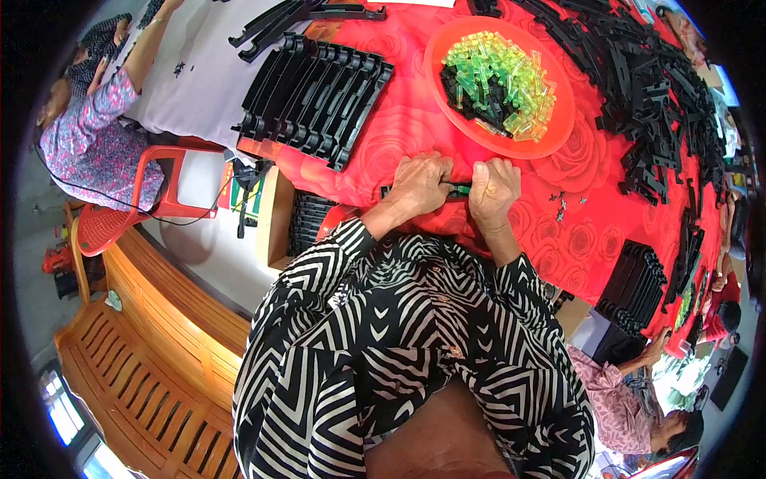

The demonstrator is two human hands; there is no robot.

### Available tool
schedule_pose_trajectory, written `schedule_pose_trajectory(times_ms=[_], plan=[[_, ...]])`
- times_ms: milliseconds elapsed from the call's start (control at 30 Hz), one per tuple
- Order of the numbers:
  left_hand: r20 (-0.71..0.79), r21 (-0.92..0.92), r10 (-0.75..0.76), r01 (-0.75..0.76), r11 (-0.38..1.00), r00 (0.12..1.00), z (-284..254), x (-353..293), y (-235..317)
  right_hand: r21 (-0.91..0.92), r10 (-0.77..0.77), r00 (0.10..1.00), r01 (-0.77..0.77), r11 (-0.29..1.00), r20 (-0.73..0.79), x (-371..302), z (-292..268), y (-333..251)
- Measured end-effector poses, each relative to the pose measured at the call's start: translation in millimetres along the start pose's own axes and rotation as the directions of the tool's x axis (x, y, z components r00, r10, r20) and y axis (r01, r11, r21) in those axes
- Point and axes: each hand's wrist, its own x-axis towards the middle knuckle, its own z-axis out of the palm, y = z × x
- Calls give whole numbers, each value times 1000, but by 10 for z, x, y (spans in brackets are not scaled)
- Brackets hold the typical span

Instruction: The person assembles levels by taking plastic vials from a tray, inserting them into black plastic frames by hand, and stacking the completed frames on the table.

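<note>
Close to my body at the table's near edge, my left hand [421, 184] is closed round a long black plastic piece [455, 196]. A bit of green shows in that piece between my hands. My right hand [493, 191] is closed at the other end of it, thumb pressed on top; most of the piece is hidden under my fingers. Just beyond my hands stands a round red tray [435, 72] that bears small clear yellow-green vials [503, 76] and small black parts [471, 100]. To the left, several black plastic pieces [319, 92] lie side by side in a row.
A large heap of black plastic pieces [638, 88] covers the far right. A few tiny black parts [560, 203] lie right of my hand. Another stack of black pieces [632, 287] is near the right edge. Other people sit at both sides, near a red chair [152, 184] and wooden bench [152, 367].
</note>
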Motion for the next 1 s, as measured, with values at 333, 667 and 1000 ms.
schedule_pose_trajectory(times_ms=[333, 667, 1000], plan=[[-40, 30, 17, -16, 999, 999, 21, -1, 3, 68, 40, 999, -39, 997, -13, 42, 37, 47], [-45, 38, 6, -4, 999, 999, 27, -5, 7, 103, 76, 993, -86, 991, 95, 95, 40, -37], [-45, 53, 13, -11, 999, 999, 50, -6, -3, 210, 138, 956, -195, 958, 257, 73, 28, -44]])
